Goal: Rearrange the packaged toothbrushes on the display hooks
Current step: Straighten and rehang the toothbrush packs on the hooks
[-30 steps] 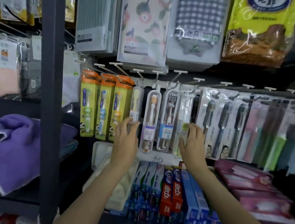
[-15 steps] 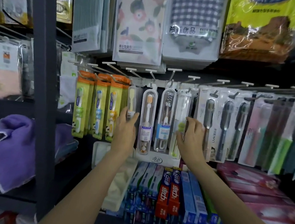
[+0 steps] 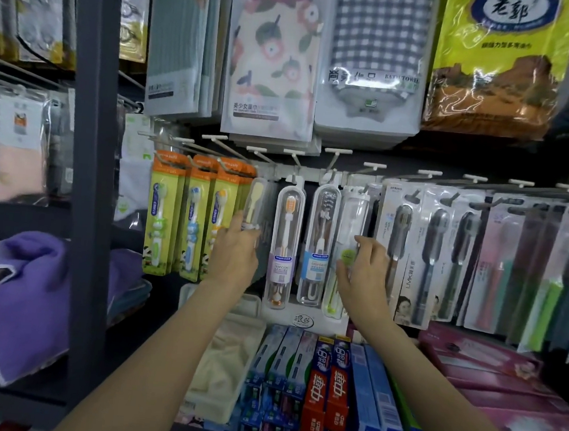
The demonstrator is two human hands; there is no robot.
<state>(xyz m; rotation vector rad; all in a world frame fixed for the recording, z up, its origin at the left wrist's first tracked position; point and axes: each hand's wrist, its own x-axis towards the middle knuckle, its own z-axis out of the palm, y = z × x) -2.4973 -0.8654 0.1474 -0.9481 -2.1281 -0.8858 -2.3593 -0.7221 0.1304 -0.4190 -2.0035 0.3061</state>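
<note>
Left grip [image 3: 235, 250] pinching yellow toothbrush case [image 3: 255, 200], right grip [image 3: 365, 274] around green toothbrush case [image 3: 347, 251], both hanging

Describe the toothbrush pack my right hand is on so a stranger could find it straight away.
Start at the checked towel pack hanging in the top row, then drop to the row of hooks below it. Four clear tube cases hang there side by side; the right hand holds the rightmost one. It alone has a round green sticker and a green brush inside, next to the blue-labelled case.
</note>
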